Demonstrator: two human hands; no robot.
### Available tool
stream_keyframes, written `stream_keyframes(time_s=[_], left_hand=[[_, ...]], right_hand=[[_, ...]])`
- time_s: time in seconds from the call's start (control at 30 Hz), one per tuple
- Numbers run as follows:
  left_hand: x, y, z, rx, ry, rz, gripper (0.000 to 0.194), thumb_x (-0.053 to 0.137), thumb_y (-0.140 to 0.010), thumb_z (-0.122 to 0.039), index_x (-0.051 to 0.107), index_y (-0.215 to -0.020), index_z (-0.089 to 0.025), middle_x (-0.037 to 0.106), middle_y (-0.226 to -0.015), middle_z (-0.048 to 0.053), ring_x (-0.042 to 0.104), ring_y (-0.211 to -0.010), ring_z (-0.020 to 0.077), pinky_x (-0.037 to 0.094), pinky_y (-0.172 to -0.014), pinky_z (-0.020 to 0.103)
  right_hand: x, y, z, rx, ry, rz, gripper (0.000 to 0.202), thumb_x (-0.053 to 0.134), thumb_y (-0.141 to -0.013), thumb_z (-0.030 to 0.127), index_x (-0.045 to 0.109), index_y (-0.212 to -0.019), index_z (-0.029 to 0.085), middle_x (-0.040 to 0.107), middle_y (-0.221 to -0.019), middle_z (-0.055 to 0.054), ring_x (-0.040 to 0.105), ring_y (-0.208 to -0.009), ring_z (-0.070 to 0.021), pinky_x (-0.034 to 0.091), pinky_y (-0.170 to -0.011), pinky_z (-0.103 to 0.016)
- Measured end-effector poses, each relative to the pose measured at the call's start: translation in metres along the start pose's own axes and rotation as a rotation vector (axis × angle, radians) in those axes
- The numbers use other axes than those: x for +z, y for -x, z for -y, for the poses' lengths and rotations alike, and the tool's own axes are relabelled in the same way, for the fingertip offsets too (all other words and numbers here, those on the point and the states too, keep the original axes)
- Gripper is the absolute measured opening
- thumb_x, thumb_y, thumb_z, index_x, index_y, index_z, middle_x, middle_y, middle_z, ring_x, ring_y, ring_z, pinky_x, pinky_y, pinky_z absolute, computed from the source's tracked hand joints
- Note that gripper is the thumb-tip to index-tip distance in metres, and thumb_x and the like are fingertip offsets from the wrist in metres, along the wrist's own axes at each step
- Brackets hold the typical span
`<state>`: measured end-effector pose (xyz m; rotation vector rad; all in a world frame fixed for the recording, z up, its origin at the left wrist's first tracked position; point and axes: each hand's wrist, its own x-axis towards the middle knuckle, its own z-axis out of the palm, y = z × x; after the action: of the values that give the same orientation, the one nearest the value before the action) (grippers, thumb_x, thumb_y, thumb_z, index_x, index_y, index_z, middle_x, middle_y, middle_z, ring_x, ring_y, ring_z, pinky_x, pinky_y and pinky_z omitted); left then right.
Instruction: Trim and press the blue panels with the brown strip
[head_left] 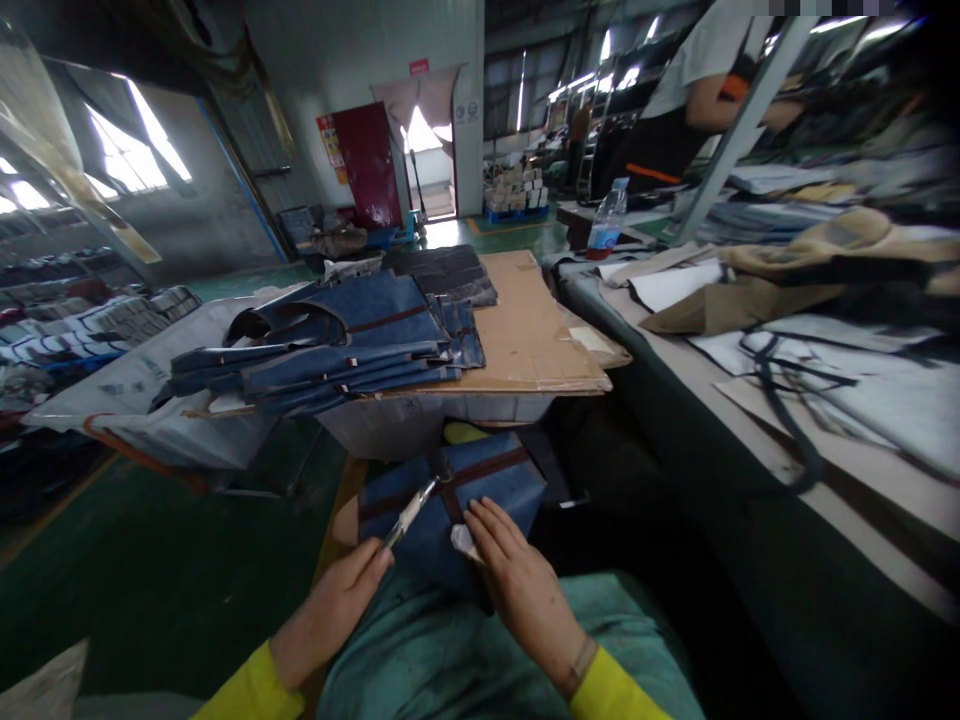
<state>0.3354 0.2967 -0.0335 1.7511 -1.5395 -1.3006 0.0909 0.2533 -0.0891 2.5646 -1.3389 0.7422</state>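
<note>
A blue piece with dark brown straps (495, 485) lies over my lap, on green cloth (420, 655). My left hand (337, 600) is closed round the lower end of a slim tool (409, 515) with a pale wrapped handle and a metal tip. That tip points up and right, near the crossing of the straps. My right hand (517, 580) rests on the blue piece, its fingers together, with a small whitish object (466, 543) under the fingers and thumb. What this object is cannot be made out.
Ahead, a stack of blue strapped pieces (337, 335) lies on cardboard (525, 320) over pale bins (390, 425). To the right, a long table (675, 370) bears cloth, papers and a bottle (607, 220). A person (682, 100) stands behind it, beside a slanted post (750, 130).
</note>
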Motion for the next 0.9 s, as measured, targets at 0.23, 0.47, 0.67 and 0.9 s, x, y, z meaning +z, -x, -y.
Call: stream_keyframes(time_s=[0.23,0.47,0.67,0.9], left_hand=[[0.004,-0.009,-0.013,0.019,0.054,0.038,0.058,0.036,-0.080,-0.068,0.052,-0.100,-0.016,0.039,-0.063,-0.002,0.037,-0.053,0.0101,0.029,-0.045,0.020],[0.007,-0.020,-0.027,0.049,0.009,0.078,0.052,0.032,-0.085,-0.063,0.050,-0.099,-0.016,0.037,-0.061,-0.003,0.034,-0.050,0.0088,0.027,-0.044,0.020],[0.011,-0.032,-0.037,0.083,-0.025,0.112,0.048,0.034,-0.083,-0.061,0.051,-0.085,-0.016,0.036,-0.056,-0.004,0.033,-0.048,0.0087,0.026,-0.044,0.020],[0.020,-0.049,-0.040,-0.052,0.035,0.180,0.048,0.034,-0.080,-0.064,0.045,-0.085,-0.017,0.035,-0.054,-0.007,0.029,-0.039,0.0060,0.022,-0.038,0.018]], right_hand=[[-0.002,-0.001,0.001,0.007,0.019,0.018,0.045,0.038,-0.084,0.017,0.050,-0.128,0.021,0.030,-0.139,0.006,0.030,-0.131,-0.0101,0.048,-0.095,-0.019],[-0.002,0.001,0.002,0.037,-0.095,0.078,0.050,0.037,-0.083,0.014,0.046,-0.131,0.020,0.034,-0.137,-0.003,0.028,-0.134,-0.0102,0.044,-0.102,-0.021],[0.000,0.002,0.002,0.044,-0.109,0.081,0.052,0.037,-0.081,0.012,0.045,-0.132,0.022,0.034,-0.137,-0.002,0.027,-0.134,-0.0098,0.043,-0.104,-0.021],[0.001,0.002,0.002,0.041,-0.091,0.065,0.049,0.038,-0.083,0.015,0.046,-0.131,0.021,0.032,-0.138,-0.001,0.028,-0.134,-0.0120,0.045,-0.102,-0.023]])
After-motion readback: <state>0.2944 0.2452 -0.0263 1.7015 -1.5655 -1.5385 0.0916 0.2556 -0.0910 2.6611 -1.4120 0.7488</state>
